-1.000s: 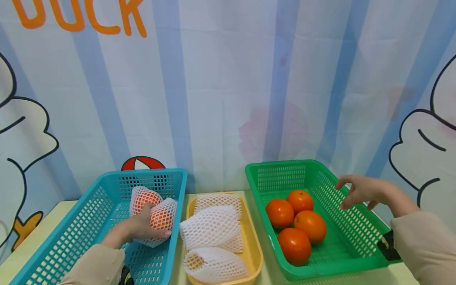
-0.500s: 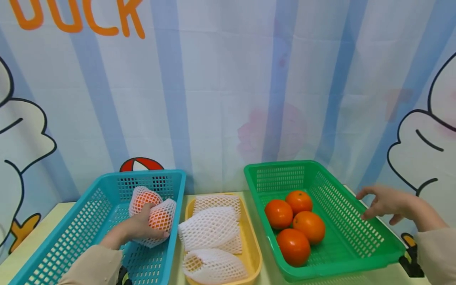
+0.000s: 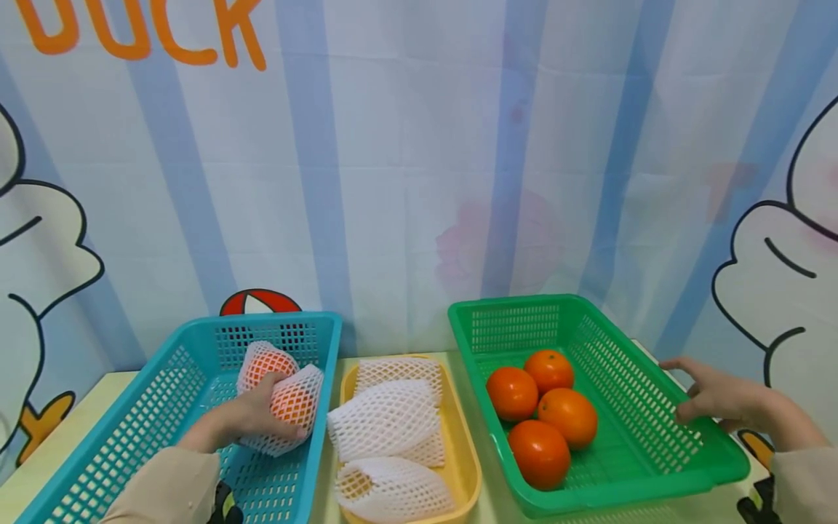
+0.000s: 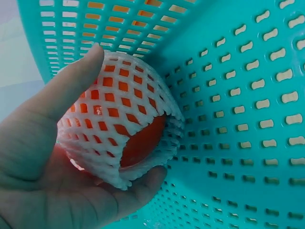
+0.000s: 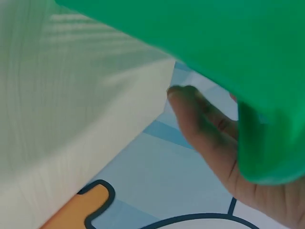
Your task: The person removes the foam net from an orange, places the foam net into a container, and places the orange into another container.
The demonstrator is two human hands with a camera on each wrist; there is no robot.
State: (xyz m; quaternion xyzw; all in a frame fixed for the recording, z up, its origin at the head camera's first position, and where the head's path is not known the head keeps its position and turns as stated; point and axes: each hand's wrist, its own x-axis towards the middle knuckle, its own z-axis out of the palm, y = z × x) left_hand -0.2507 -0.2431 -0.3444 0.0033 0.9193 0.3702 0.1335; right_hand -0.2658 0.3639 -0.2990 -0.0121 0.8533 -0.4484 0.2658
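Observation:
My left hand (image 3: 254, 413) reaches into the blue basket (image 3: 245, 319) and grips an orange in a white foam net sleeve (image 4: 121, 102). Thumb and fingers lie on either side of it, and some bare orange skin shows at the sleeve's open end. Another netted orange (image 3: 265, 362) lies right behind it. At the right side of the green basket (image 3: 517, 300), my right hand (image 3: 729, 400) holds the rim, thumb over the inside and fingers beneath it outside. Several bare oranges (image 3: 568, 417) sit together in that basket's left half.
Between the baskets stands a yellow tray (image 3: 466, 437) with white foam net sleeves (image 3: 386, 418) in it, one overhanging its left edge. All three containers are on a pale table (image 3: 121, 386). A striped cartoon curtain (image 3: 406, 182) hangs close behind.
My right hand has moved right and down from above the green basket to its right rim. My left hand stays on the netted orange, nearly unmoved.

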